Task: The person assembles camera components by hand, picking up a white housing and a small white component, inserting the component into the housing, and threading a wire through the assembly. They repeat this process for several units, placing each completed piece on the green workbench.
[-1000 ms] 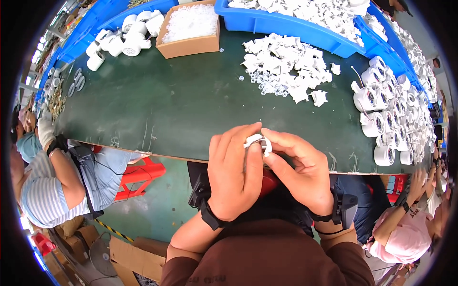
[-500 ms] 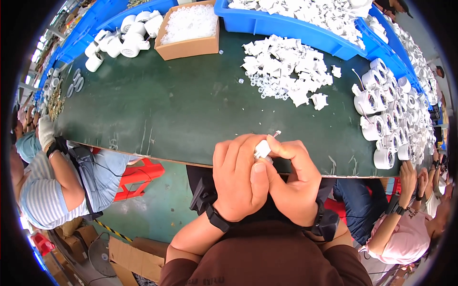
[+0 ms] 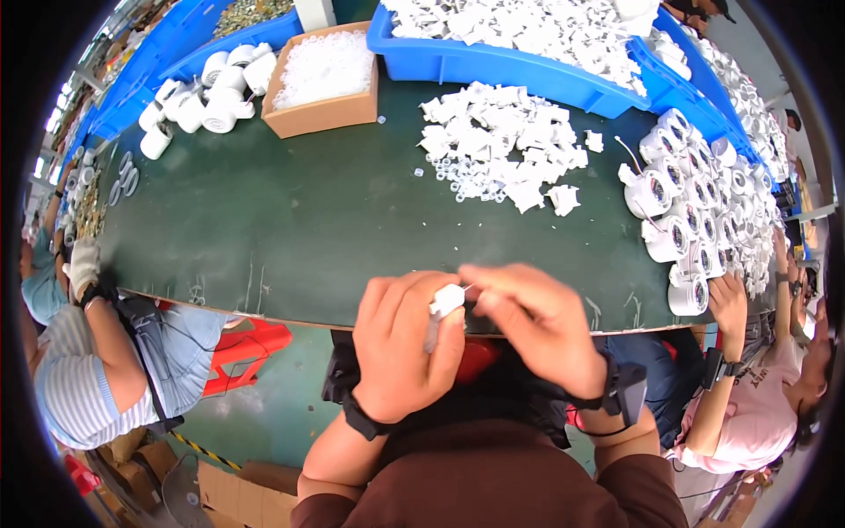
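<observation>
My left hand (image 3: 400, 339) is closed round a small white plastic part (image 3: 447, 300), whose top pokes out between thumb and forefinger just over the table's near edge. A short thin wire (image 3: 470, 289) runs from this part to the fingertips of my right hand (image 3: 546, 326). The right thumb and forefinger pinch at the wire; the fingers are slightly smeared by motion. Farther up the table lies a pile of similar-looking white plastic parts (image 3: 510, 132), with small clear rings (image 3: 462, 176) along its near left side.
A cardboard box (image 3: 326, 116) of clear pieces and a large blue bin (image 3: 502, 70) of white parts stand at the back. White round housings (image 3: 673, 238) crowd the right side; others (image 3: 220, 110) sit back left. Co-workers sit on both sides. Below left is a red stool (image 3: 251, 352).
My hands have separated slightly: the left has shifted left with the white part, while the right has opened away from the left and pinches the wire. The whole view has shifted a little.
</observation>
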Demonstrator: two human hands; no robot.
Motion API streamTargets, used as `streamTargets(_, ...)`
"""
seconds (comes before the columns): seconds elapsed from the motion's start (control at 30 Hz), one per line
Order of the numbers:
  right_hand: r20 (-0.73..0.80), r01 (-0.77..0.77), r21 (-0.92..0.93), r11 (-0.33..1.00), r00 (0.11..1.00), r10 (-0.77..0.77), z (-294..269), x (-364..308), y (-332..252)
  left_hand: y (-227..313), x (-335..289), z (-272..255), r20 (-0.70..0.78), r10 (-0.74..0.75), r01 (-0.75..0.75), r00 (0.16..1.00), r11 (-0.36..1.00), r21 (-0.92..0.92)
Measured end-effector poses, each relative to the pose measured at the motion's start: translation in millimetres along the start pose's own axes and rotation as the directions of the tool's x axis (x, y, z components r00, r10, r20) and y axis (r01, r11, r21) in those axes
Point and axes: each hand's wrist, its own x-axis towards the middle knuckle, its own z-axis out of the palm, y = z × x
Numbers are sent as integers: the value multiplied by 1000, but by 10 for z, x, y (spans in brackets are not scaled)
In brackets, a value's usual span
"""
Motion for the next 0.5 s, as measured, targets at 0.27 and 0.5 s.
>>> streamTargets(0.27,-308,-260,-282,924,936,169,-478,436,265,-10,-8,-3,-10,-38,38,999,999,-6)
streamTargets(0.5,-161,105,-739,665,931,-326,-334,629,465,5,33,9,2,-13,13,1000,1000,25)
